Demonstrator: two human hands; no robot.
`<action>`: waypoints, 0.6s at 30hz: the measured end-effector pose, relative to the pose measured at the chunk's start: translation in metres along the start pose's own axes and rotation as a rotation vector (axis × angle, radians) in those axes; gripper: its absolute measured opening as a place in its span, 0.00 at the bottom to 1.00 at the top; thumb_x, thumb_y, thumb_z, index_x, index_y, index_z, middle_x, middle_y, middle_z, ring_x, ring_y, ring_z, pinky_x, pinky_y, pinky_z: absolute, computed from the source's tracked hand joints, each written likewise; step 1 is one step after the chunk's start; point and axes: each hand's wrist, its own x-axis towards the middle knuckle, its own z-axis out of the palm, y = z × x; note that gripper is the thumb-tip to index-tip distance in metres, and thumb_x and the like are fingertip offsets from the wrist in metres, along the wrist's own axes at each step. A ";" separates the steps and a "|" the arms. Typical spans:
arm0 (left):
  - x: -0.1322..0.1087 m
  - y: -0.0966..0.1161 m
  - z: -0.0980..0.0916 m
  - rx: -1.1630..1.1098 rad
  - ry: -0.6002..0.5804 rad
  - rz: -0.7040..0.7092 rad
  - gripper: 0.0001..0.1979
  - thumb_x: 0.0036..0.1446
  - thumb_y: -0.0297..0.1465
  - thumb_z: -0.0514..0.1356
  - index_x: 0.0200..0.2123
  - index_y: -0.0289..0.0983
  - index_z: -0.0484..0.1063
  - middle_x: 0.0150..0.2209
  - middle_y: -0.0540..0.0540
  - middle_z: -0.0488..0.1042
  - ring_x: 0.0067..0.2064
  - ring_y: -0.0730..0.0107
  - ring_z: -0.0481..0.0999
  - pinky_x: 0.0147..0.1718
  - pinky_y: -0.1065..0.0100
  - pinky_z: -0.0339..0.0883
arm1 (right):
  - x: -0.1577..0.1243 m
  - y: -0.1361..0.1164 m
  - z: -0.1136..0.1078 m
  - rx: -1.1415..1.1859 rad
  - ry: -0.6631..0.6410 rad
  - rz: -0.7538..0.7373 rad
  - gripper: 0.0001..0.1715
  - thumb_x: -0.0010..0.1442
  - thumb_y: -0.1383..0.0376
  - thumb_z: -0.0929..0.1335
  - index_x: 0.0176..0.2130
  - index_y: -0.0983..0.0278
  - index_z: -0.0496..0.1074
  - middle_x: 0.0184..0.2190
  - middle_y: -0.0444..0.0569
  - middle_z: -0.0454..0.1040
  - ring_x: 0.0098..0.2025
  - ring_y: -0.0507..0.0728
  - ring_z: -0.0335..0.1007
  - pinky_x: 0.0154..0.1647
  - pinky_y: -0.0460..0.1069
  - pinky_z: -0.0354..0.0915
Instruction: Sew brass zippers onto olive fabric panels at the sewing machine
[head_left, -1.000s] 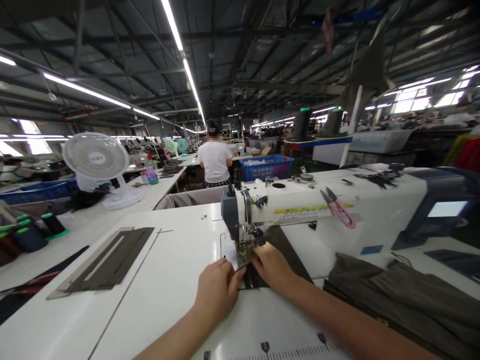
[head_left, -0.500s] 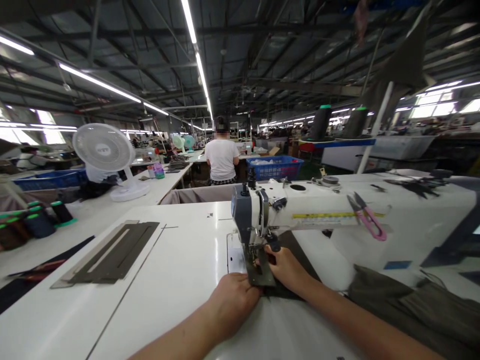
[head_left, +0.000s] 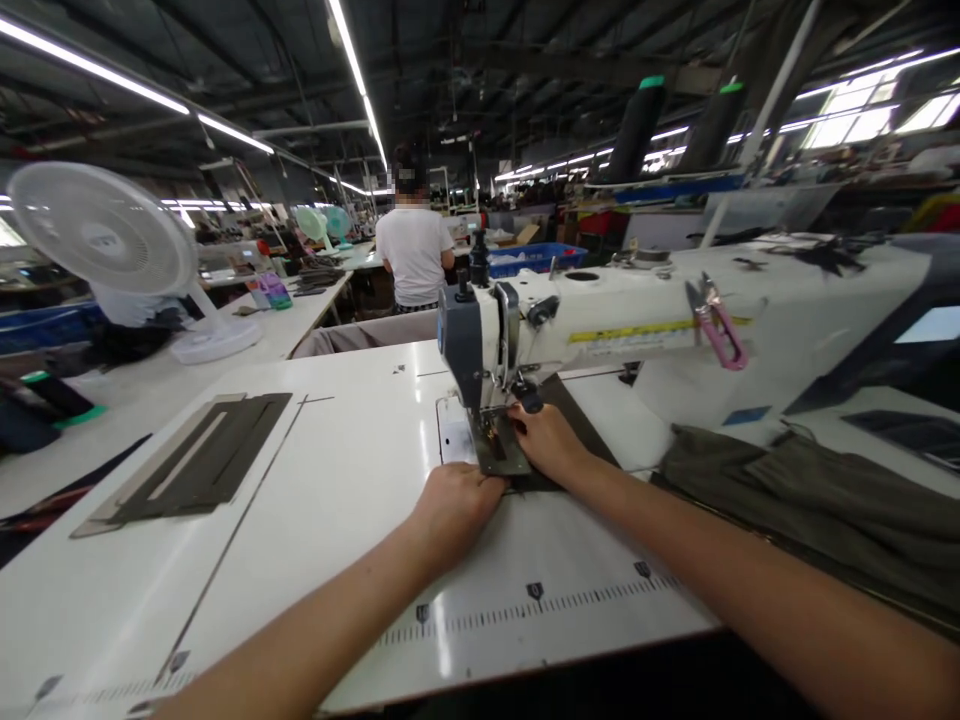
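A dark olive fabric piece (head_left: 504, 458) with a slot-like opening lies under the needle and presser foot of a white and grey sewing machine (head_left: 461, 345). A larger dark fabric panel (head_left: 581, 415) extends beneath and behind it. My left hand (head_left: 459, 503) rests on the table, its closed fingers gripping the small piece's near left corner; the fingertips are partly hidden. Just right of the presser foot, my right hand (head_left: 551, 445) has its fingers curled and pinched on the fabric at the piece's right edge.
Stacked cut pieces (head_left: 202, 460) lie at left on the white table (head_left: 337, 480). A fan (head_left: 105, 235) and thread cones (head_left: 56, 395) stand beyond. Pink-handled snips (head_left: 720, 325) hang on the machine arm. Crumpled olive fabric (head_left: 810, 490) lies right. A person (head_left: 415, 250) sits ahead.
The head view has tipped downward and turned slightly right, bringing the ruler marks on the table's front edge into sight. Both hands keep nearly the same place on the fabric at the needle.
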 end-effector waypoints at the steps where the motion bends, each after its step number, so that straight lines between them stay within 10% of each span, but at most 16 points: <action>1: 0.000 0.000 0.000 0.005 -0.011 0.004 0.10 0.56 0.23 0.50 0.35 0.34 0.71 0.28 0.45 0.75 0.29 0.64 0.75 0.28 0.65 0.69 | -0.001 -0.001 -0.001 -0.015 0.003 0.009 0.12 0.57 0.67 0.61 0.32 0.64 0.73 0.34 0.51 0.76 0.36 0.56 0.71 0.32 0.45 0.57; 18: 0.001 -0.001 0.003 0.029 -0.041 -0.001 0.11 0.56 0.25 0.51 0.37 0.34 0.72 0.28 0.45 0.76 0.29 0.63 0.75 0.29 0.64 0.68 | -0.003 -0.012 0.001 -0.073 0.008 0.155 0.14 0.58 0.69 0.60 0.38 0.68 0.72 0.36 0.58 0.75 0.40 0.59 0.69 0.37 0.46 0.59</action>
